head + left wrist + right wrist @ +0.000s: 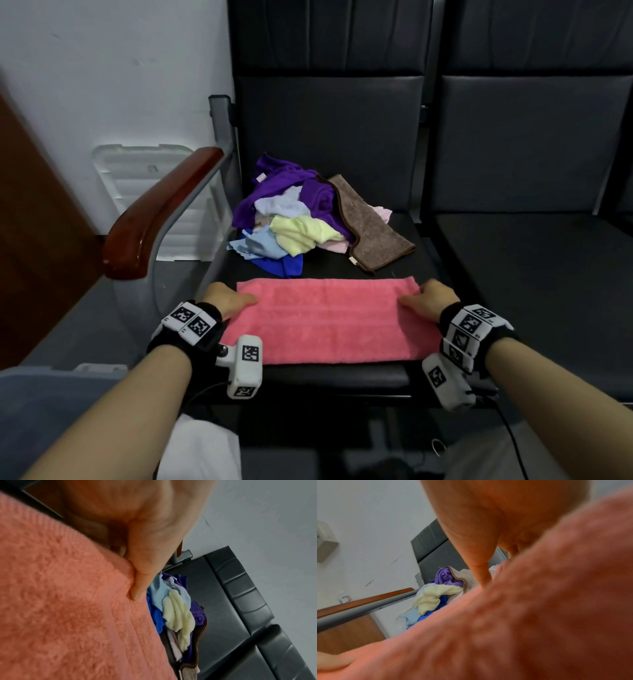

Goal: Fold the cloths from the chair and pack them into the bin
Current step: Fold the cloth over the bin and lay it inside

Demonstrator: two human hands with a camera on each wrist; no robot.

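Where the black chair seat (404, 270) meets its front edge, a pink towel (329, 318) spread flat as a wide rectangle, long side running left to right. Left hand (228, 298) at the towel's left short edge, thumb lying on top of the cloth, other fingers hidden from the head view. Seen from the left wrist camera, thumb (142, 582) pressed down onto the towel's edge with a finger tucked under it: a pinch on the pink towel. Right hand (428, 298) at the towel's right short edge, thumb likewise on top of the cloth; from the right wrist camera, thumb (481, 574) touching the towel's top, the rest of the fingers blurred, so full grip hard to confirm, though curled around the edge in the head view. Black wrist straps with white marker blocks on both forearms.

Behind the towel, toward the backrest and well apart from both hands, a loose pile of cloths (291, 219): purple, pale blue, yellow-green, royal blue and light pink, bunched together. Touching the pile's right side, a brown towel (371, 226) lying partly folded. Left of the seat, a reddish wooden armrest (161, 209) on a grey metal frame. Beyond the armrest, against the white wall, a clear plastic bin lid (144, 178) standing upright. To the right, a 2nd black seat (534, 274).
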